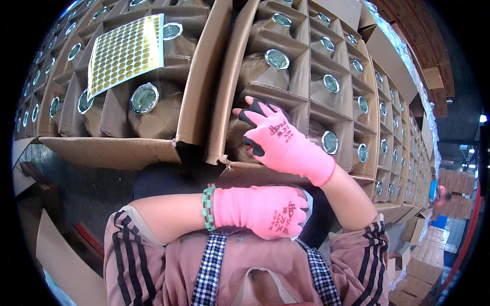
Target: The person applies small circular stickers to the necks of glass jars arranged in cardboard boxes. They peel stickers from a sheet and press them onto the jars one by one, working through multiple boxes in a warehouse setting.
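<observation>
My left hand (pixel 260 211), in a pink glove with a dark palm, is closed in front of my chest on a white sheet (pixel 308 213), mostly hidden behind the fingers. My right hand (pixel 278 135), gloved alike with bare fingertips, reaches over the near left cell of a cardboard box (pixel 301 176). Its fingers are spread apart, and whatever bottle stands in that cell is hidden beneath it. Around it, glass bottles with round open mouths stand upright in the cells, among them one bottle (pixel 277 59) just beyond and another (pixel 329 142) to the right.
A second divided box of bottles (pixel 112 152) stands at the left, its wall beside the first. On it lies a sheet of round gold stickers (pixel 127 53). More boxed bottles (pixel 383 145) run along the right. Stacked cartons (pixel 456 186) and another person (pixel 442 196) are at the far right.
</observation>
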Tool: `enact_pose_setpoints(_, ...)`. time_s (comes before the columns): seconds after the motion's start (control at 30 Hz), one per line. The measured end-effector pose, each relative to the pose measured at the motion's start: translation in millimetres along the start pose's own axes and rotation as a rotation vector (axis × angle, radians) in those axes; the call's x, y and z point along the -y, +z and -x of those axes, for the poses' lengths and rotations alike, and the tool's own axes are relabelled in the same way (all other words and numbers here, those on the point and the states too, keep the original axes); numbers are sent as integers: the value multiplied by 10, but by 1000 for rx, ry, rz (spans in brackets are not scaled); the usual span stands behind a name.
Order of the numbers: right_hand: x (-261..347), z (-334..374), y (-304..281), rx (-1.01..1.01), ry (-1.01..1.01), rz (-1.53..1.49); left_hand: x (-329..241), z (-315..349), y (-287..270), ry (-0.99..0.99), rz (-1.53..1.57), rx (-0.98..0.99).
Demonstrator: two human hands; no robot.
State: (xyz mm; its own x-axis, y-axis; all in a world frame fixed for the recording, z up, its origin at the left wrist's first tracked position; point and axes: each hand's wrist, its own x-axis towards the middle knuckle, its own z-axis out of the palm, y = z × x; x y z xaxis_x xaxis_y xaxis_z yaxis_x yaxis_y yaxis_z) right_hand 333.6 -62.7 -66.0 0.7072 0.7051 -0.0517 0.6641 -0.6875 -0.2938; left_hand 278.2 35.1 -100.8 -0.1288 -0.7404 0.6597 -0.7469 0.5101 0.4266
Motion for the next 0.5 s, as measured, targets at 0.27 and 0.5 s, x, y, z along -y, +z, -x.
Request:
enact_pose_setpoints(0.27, 49, -139, 63, 37, 28, 337, 119, 79, -136, -45, 20, 5)
enact_pose_setpoints(0.5, -7, -17, -134, -304, 188, -96, 155, 122, -192, -154, 77, -89)
